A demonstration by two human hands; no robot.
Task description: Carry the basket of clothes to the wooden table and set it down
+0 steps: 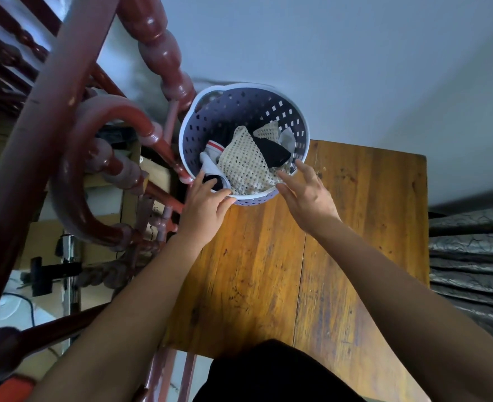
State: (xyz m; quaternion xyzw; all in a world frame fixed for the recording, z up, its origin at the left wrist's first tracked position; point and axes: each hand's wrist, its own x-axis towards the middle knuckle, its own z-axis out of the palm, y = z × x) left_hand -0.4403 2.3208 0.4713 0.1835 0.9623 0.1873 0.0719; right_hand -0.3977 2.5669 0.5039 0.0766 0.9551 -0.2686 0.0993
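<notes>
One basket (239, 105): surface's (268, 271) far-left corner
Left hand (207, 210) fingers (214, 183): loose, touching near rim
Right hand (309, 198) fingers (304, 169): spread, released, beside rim

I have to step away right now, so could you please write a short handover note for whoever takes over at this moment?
Left hand: fingers on the near rim of the basket; whether it grips is unclear.
Right hand: open, fingers spread at the near-right rim.
The basket, with the clothes inside, is at the far-left corner of the wooden table.
Done: basket is at the table, seemingly set down.
Left: check that it sits steady, then take both hands away.
</notes>
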